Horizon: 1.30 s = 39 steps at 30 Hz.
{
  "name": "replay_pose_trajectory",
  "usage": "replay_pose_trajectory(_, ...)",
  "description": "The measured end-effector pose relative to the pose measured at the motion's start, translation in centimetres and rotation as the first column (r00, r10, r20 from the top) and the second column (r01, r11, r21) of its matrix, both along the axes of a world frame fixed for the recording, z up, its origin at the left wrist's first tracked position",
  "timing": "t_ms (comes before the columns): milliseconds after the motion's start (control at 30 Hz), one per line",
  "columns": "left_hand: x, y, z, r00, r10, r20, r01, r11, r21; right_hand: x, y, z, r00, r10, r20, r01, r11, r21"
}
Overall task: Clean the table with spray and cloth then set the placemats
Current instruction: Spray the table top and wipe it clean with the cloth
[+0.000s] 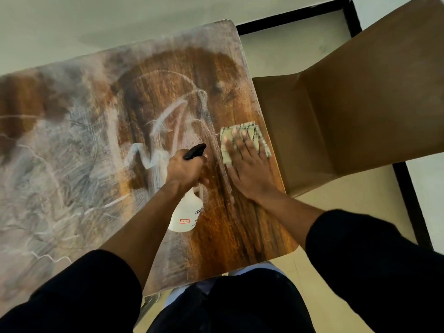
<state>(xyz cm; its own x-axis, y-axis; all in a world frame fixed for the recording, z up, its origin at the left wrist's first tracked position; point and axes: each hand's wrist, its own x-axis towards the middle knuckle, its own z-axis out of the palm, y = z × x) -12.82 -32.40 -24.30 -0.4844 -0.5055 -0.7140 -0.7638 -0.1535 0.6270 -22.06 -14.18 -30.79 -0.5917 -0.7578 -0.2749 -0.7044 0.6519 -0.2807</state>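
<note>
While left hand grips spray bottle by neck, nozzle aimed over table, right hand presses cloth flat, fingers spread, near right edge. So: cleaning step, mid-wipe. Next, I'd guess, sweep cloth left through chalky white smears. Wood-grain top, streaky. Brown cardboard box beside table, pale floor. No placemats visible.

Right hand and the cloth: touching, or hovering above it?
Touching. The head view shows the right hand laid flat on the cloth, straight fingers pressing it onto the table, no gap visible.
</note>
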Motion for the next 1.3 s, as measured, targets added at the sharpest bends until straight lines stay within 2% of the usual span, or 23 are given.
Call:
replay_pose_trajectory(100, 0.2, -0.3, 0.2, 1.0, -0.004, 0.001, 0.004, 1.0, -0.011, 4.7, 5.2, -0.3, 0.995, 0.1, 0.016, -0.1, 0.995, -0.008)
replay_pose_trajectory(233, 0.5, -0.4, 0.6, 1.0, -0.009, -0.011, 0.009, 1.0, -0.017, 6.7, 8.2, -0.6, 0.992, 0.117, 0.054, -0.119, 0.991, 0.052)
replay_pose_trajectory(367, 0.6, 0.1, 0.2, 1.0, -0.021, 0.003, 0.021, 1.0, 0.007, 3.5, 5.2, -0.5, 0.991, 0.13, 0.017, -0.131, 0.99, 0.047)
replay_pose_trajectory(533, 0.0, 0.9, 0.3, 1.0, 0.006, -0.003, -0.006, 1.0, 0.023, -2.5, -3.0, 0.3, 0.998, -0.06, 0.012, 0.06, 0.997, 0.041)
replay_pose_trajectory(633, -0.7, 1.1, 0.2, 0.999, 0.032, -0.008, -0.032, 0.999, 0.032, -4.6, -5.0, 0.4, 0.996, -0.089, 0.013, 0.088, 0.995, 0.045)
replay_pose_trajectory(833, -1.2, 1.0, 0.1, 0.999, 0.029, -0.046, -0.028, 0.999, 0.027, 0.4, 1.2, 0.0, 0.999, -0.029, -0.013, 0.029, 1.0, 0.001)
replay_pose_trajectory(933, -0.9, 0.8, 0.1, 0.998, 0.051, -0.042, -0.05, 0.998, 0.034, 5.1, 5.7, 0.0, 0.996, 0.086, -0.002, -0.086, 0.996, 0.005)
replay_pose_trajectory(1033, -0.2, 0.7, 0.1, 0.998, 0.051, -0.032, -0.05, 0.998, 0.035, 6.8, 6.9, -0.4, 0.991, 0.131, 0.016, -0.131, 0.991, 0.007)
replay_pose_trajectory(1167, 0.4, 1.0, 0.2, 0.999, 0.033, -0.017, -0.032, 0.999, 0.017, 3.4, 2.7, -0.5, 0.983, 0.181, 0.004, -0.181, 0.983, -0.031)
replay_pose_trajectory(1300, 0.6, 1.2, 0.7, 0.999, 0.043, -0.008, -0.043, 0.999, -0.001, -1.8, -4.7, -0.1, 0.995, 0.099, 0.008, -0.099, 0.994, -0.037)
